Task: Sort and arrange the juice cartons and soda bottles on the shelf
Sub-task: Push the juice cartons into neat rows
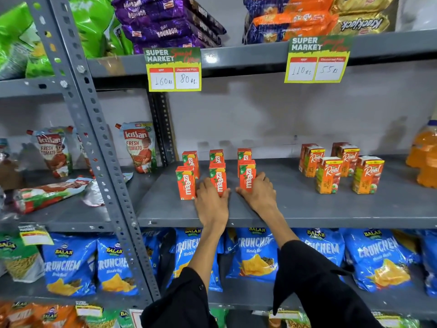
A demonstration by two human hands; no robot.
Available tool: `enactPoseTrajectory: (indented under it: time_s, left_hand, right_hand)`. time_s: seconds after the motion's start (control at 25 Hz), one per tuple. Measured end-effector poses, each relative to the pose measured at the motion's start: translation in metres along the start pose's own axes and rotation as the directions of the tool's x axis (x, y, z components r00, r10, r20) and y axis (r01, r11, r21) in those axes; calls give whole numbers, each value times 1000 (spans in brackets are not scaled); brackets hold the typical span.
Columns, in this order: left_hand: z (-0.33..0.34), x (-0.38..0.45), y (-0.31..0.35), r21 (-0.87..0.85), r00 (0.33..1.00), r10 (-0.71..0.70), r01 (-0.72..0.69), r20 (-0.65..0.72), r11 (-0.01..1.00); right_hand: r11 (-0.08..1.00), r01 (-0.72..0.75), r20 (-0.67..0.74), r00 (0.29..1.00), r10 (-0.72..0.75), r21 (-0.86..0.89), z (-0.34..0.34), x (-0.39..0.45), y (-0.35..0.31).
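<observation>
At three o'clock the orange soda bottle (424, 157) is cut off by the frame's edge. The left hand (211, 201) hides the middle Maaza carton's (218, 177) base; the back-row cartons (244, 154) are partly covered, possibly identical.

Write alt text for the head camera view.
Two hands reach onto a grey shelf: the left hand and right hand each touch a front Maaza carton among six in two rows. Four Real cartons stand to the right.

left hand (211, 204) and right hand (259, 195) extended, palms down
</observation>
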State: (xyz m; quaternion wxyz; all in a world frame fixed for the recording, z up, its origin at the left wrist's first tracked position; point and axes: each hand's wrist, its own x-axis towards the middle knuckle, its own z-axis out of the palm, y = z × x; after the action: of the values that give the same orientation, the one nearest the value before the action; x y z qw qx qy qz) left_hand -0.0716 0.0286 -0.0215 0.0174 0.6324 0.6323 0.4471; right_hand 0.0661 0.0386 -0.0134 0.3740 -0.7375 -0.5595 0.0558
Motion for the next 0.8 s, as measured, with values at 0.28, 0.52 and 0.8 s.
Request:
enactPoseTrajectory:
  time_s: [0.28, 0.52, 0.8]
  left_hand:
    - [-2, 0, 2, -46, 1000, -19, 20, 12, 999]
    - [-6, -40, 11, -263, 981, -104, 57, -166, 963]
    - [52, -130, 135, -365, 991, -63, 15, -118, 931]
  right_hand:
    - [999, -19, 4, 1000, 19, 47, -6, -6, -2]
    - [942, 146, -111, 987, -117, 303, -34, -43, 33]
    - [922, 211, -352, 932, -90, 324, -138, -40, 163]
